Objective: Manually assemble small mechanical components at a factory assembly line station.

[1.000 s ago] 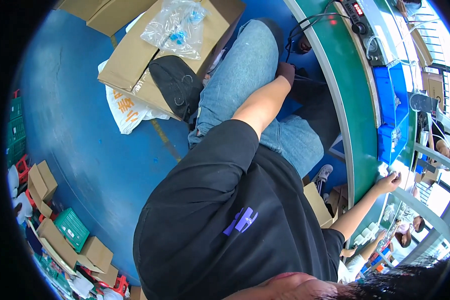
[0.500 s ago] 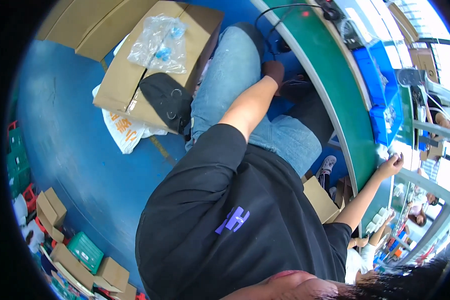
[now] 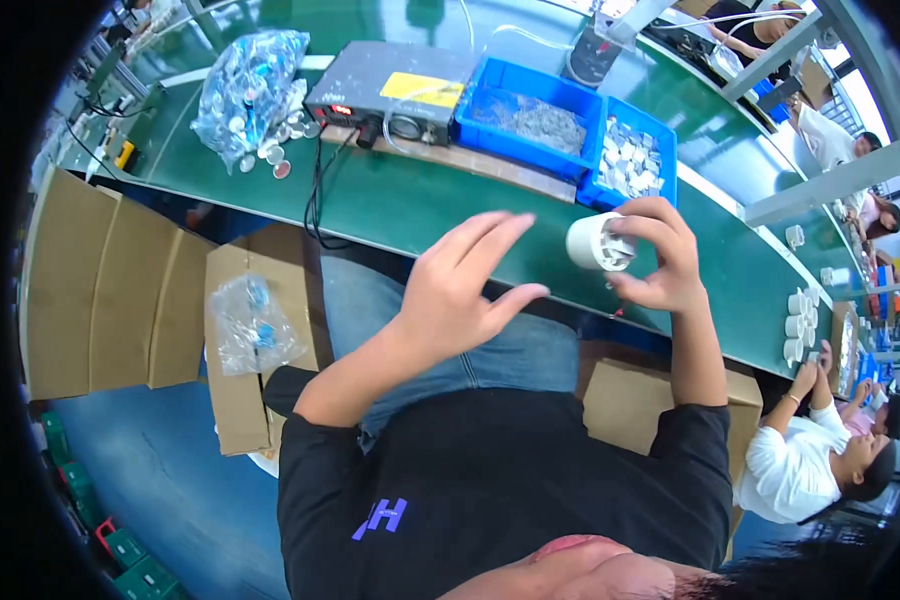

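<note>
A short white plastic cylinder (image 3: pixel 586 244) is tipped on its side above the front of the green bench, with its open end toward my right hand (image 3: pixel 665 255). My right thumb and fingers grip it at the rim. Inside the opening there are white ribs and a shiny metal-looking piece, too small to make out fully. To the left of the cylinder, my left hand (image 3: pixel 460 290) is in the air with fingers spread and nothing in it. Just behind the cylinder stand a blue bin of flat silvery pieces (image 3: pixel 630 160) and a blue bin of small grey metal bits (image 3: pixel 540 125).
A grey control box (image 3: pixel 395 85) with cables sits on the green bench (image 3: pixel 390 205). Left of it lies a clear bag (image 3: pixel 255 90) beside loose round discs. Cardboard boxes (image 3: pixel 238 385) stand below the bench. At the right, a co-worker in white (image 3: pixel 795 465) sits near several white cylinders (image 3: pixel 798 325).
My view has swung toward the bench. My left hand has come up from beside my legs to above the bench edge. The white cylinder is now plainly visible in my right hand.
</note>
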A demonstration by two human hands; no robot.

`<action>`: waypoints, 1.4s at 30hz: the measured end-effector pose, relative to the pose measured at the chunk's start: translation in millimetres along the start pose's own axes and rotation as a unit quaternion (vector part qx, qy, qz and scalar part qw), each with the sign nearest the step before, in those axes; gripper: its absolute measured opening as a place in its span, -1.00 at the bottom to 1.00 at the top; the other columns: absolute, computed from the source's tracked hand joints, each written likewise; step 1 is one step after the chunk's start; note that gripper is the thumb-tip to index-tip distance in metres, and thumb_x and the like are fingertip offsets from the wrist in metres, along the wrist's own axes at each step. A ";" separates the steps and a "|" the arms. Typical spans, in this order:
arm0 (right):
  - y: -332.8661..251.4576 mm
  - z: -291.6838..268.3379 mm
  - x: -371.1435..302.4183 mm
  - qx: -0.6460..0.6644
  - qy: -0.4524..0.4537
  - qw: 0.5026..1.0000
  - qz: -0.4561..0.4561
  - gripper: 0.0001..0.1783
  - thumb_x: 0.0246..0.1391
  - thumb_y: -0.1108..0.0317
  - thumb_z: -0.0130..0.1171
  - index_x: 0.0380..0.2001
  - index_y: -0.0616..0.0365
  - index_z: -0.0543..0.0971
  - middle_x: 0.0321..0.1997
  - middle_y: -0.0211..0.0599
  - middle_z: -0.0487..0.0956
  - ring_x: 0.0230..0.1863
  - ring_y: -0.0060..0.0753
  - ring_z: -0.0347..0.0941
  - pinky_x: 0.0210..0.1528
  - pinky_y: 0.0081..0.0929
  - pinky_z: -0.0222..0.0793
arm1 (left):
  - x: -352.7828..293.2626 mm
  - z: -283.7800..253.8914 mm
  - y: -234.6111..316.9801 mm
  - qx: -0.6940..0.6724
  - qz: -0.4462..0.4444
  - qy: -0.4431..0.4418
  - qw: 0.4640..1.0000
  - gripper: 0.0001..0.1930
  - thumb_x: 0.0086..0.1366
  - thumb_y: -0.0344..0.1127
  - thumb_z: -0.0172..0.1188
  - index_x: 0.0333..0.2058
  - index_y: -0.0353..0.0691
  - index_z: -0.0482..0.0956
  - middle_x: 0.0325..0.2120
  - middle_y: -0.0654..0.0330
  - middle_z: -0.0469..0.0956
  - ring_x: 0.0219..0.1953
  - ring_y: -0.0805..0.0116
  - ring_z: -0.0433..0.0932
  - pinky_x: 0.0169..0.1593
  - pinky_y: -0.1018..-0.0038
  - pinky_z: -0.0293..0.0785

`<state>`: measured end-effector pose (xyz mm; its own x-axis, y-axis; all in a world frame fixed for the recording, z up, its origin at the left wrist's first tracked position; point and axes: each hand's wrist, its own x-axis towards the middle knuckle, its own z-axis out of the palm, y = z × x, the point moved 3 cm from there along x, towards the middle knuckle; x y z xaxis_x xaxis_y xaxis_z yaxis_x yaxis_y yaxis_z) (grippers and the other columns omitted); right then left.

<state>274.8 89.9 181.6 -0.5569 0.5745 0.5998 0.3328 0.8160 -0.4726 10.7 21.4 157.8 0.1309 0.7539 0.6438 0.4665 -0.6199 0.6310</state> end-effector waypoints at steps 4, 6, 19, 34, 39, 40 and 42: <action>9.1 14.2 39.2 0.038 -0.035 0.998 -0.024 -0.45 -0.22 0.41 0.52 -0.03 0.14 0.70 0.00 -0.18 0.61 -0.07 -0.16 0.54 0.02 -0.33 0.49 | 40.3 31.1 -12.2 -0.030 0.055 -0.035 0.997 -0.24 0.02 -0.29 0.61 0.23 -0.28 0.54 0.09 0.02 0.64 -0.03 0.12 0.68 0.04 0.37 0.61; 19.3 17.1 53.9 0.051 -0.036 0.998 -0.029 -0.48 -0.19 0.44 0.51 -0.04 0.13 0.71 0.00 -0.20 0.62 -0.07 -0.17 0.54 0.02 -0.33 0.49 | 53.2 35.8 -25.8 -0.017 0.048 -0.035 0.998 -0.23 0.01 -0.29 0.62 0.22 -0.29 0.53 0.09 0.02 0.64 -0.01 0.11 0.68 0.06 0.36 0.61; 78.0 1.5 87.1 -0.013 -0.007 0.999 -0.044 -0.72 -0.03 0.62 0.37 -0.20 0.16 0.78 -0.06 -0.28 0.65 -0.11 -0.27 0.58 -0.04 -0.41 0.52 | 133.6 59.1 -68.9 -0.126 -0.203 -0.088 0.967 -0.33 0.03 -0.47 0.59 0.14 -0.37 0.52 0.03 -0.03 0.67 0.01 0.17 0.69 0.11 0.35 0.62; 94.9 7.8 96.8 -0.051 0.211 0.975 0.044 -0.63 0.11 0.61 0.22 0.00 0.24 0.72 0.12 -0.14 0.67 0.05 -0.16 0.60 0.14 -0.35 0.52 | 177.7 96.5 -95.6 -0.308 -0.162 0.056 0.936 -0.28 0.03 -0.66 0.50 0.22 -0.46 0.50 0.01 -0.08 0.66 0.05 0.21 0.66 0.15 0.34 0.68; 94.7 9.3 92.0 -0.037 0.201 0.977 0.064 -0.54 0.14 0.55 0.19 0.15 0.28 0.65 0.23 -0.05 0.62 0.18 -0.09 0.56 0.27 -0.28 0.46 | 180.4 99.8 -98.3 -0.315 -0.152 0.071 0.934 -0.31 0.03 -0.66 0.49 0.21 -0.47 0.51 0.02 -0.09 0.66 0.04 0.20 0.66 0.14 0.33 0.70; 94.5 10.0 91.1 -0.038 0.201 0.977 0.061 -0.54 0.14 0.55 0.19 0.15 0.28 0.65 0.23 -0.05 0.62 0.18 -0.09 0.56 0.27 -0.28 0.46 | 180.7 99.7 -97.9 -0.315 -0.150 0.073 0.934 -0.31 0.03 -0.66 0.49 0.21 -0.47 0.51 0.02 -0.09 0.66 0.04 0.20 0.66 0.14 0.33 0.70; 94.9 11.3 88.8 -0.028 0.202 0.977 0.067 -0.51 0.15 0.53 0.17 0.18 0.29 0.63 0.26 -0.03 0.61 0.22 -0.07 0.54 0.30 -0.26 0.43 | 181.2 99.1 -96.1 -0.296 -0.139 0.075 0.942 -0.30 0.03 -0.66 0.49 0.21 -0.47 0.51 0.02 -0.09 0.66 0.03 0.20 0.66 0.14 0.33 0.70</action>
<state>248.3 217.7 182.7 -0.1636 0.6451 0.7464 0.4288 0.7278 -0.5352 76.3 239.1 170.9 -0.0701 0.8933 0.4440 -0.1112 -0.4493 0.8864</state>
